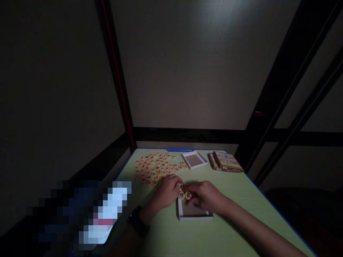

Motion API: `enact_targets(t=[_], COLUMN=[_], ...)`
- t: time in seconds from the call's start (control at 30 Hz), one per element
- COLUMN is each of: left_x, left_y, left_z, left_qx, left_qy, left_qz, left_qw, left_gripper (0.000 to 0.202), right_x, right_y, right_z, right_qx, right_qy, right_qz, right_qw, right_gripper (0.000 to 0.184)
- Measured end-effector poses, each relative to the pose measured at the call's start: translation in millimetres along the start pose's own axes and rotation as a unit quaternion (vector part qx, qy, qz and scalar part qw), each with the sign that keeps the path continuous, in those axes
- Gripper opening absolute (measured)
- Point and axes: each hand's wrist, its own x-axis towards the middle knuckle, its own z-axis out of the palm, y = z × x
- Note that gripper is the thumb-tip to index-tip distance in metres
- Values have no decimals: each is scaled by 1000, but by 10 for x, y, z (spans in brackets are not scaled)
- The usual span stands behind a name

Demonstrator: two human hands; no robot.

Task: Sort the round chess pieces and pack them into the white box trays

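Observation:
My left hand [166, 192] and my right hand [206, 195] meet over the far end of a shallow white box tray [194, 214] on the green table [214, 235]. Both have their fingers curled around round wooden game discs [184, 195] with dark marks, held at the tray's far edge. A dark watch sits on my left wrist. Several more discs [155, 167] with red and black marks lie spread on the table beyond my left hand.
A second white tray or lid [194, 159] lies at the far middle of the table. A printed cardboard box [225, 161] rests at the far right. Dark frame bars rise behind the table. A blurred patch covers the lower left.

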Motion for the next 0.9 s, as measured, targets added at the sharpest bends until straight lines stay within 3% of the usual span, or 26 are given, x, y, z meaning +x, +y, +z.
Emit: enact_targets(t=[0.13, 0.33, 0.9], left_x=[-32, -116, -116], left_y=[31, 89, 72], left_z=[-58, -167, -103], left_qx=[4, 39, 58], left_qy=[-20, -107, -69], left_qz=[-5, 70, 47], left_qw=[1000, 991, 995], left_gripper=[24, 32, 30], right_x=[0, -3, -2], right_y=[-19, 3, 19], right_z=[-14, 28, 26], right_qx=[3, -3, -6], right_qy=[11, 18, 23], right_qz=[22, 15, 7], right_qw=[1000, 1000, 1000], right_gripper=[43, 44, 42])
